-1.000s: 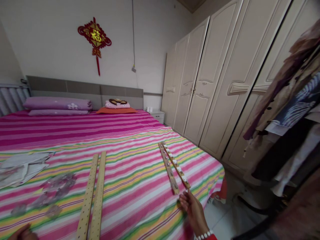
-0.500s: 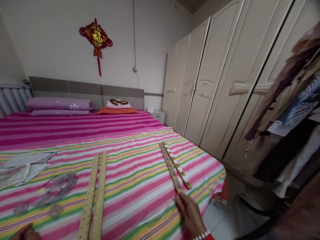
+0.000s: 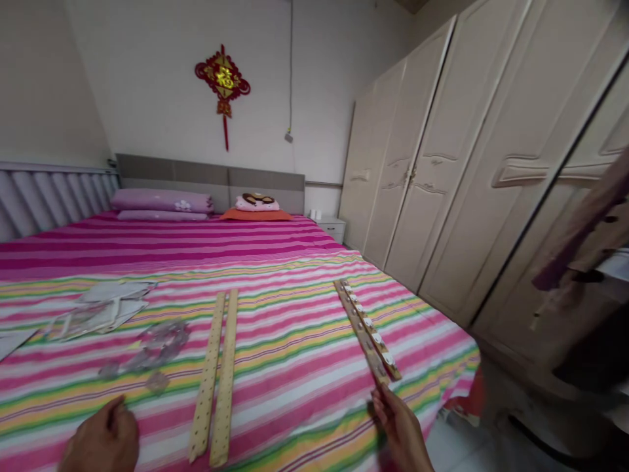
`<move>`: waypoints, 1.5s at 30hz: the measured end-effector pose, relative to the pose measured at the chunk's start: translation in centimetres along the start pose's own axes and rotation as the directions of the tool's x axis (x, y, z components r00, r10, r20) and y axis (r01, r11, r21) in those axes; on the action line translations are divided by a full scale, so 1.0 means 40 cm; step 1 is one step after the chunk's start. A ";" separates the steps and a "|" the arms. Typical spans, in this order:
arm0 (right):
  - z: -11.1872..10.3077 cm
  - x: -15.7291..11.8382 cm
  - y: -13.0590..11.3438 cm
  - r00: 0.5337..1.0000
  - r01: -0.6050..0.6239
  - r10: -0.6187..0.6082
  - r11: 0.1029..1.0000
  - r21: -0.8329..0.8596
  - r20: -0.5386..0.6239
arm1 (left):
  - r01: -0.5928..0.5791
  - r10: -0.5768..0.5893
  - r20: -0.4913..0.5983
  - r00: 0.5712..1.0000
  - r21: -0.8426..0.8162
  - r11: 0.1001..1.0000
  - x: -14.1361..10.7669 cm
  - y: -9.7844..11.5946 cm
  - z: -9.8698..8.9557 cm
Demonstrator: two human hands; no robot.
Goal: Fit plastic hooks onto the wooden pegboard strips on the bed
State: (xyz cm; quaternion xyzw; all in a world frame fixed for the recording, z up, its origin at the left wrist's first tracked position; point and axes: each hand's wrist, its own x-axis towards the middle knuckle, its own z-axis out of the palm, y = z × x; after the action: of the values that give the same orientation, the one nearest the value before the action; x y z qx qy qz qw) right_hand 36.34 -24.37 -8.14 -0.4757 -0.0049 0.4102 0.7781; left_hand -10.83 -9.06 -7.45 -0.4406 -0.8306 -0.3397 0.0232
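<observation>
My right hand [image 3: 400, 419] pinches the near end of a wooden strip [image 3: 361, 328] with a row of small greyish, clear-looking pieces along it. Right beside that lies a second strip [image 3: 371, 330], carrying a row of white round pieces. At lower left, my left hand [image 3: 105, 432] is held over the bedspread with its fingers curled in; whatever they may hold is hidden. Ahead of it are several clear plastic pieces [image 3: 164, 341], with one squarish piece [image 3: 157, 382] closest. Two bare wooden strips with rows of holes [image 3: 206, 387] [image 3: 225, 387] lie side by side between my hands.
Crumpled plastic bags [image 3: 105, 308] lie at left on the striped bedspread [image 3: 285, 328]. Folded purple bedding [image 3: 162, 200] and a pillow [image 3: 257, 203] rest by the headboard [image 3: 265, 187]. Wardrobes [image 3: 442, 183] line the right side, with hanging clothes [image 3: 580, 229].
The view has turned left, shifting everything rightward in the picture. My left hand has come further into view, towards the plastic pieces. My right hand stays at the strip's near end.
</observation>
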 end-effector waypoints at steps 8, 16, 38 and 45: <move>0.124 -0.162 0.251 0.850 -0.072 0.285 0.896 -0.439 0.443 | -0.163 0.158 -0.086 0.984 -0.058 0.985 -0.020 -0.020 0.013; 0.252 -0.255 0.440 0.598 -0.227 0.632 0.724 -0.652 0.493 | -0.222 0.206 -0.152 0.967 -0.095 0.970 -0.030 -0.028 0.019; 0.218 -0.239 0.368 0.634 0.067 0.418 0.808 -0.585 0.651 | -0.283 0.252 -0.217 0.943 -0.128 0.951 -0.040 -0.034 0.030; 0.207 -0.222 0.322 0.601 0.013 0.486 0.787 -0.617 0.634 | -0.255 0.218 -0.200 0.955 -0.179 0.950 -0.043 -0.032 0.025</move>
State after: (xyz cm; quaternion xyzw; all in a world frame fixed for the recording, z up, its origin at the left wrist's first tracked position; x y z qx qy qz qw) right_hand 18.99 -21.27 -9.82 -0.4581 -0.3883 0.6557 0.4577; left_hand -10.47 -10.19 -9.47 -0.5053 -0.7273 -0.4551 0.0930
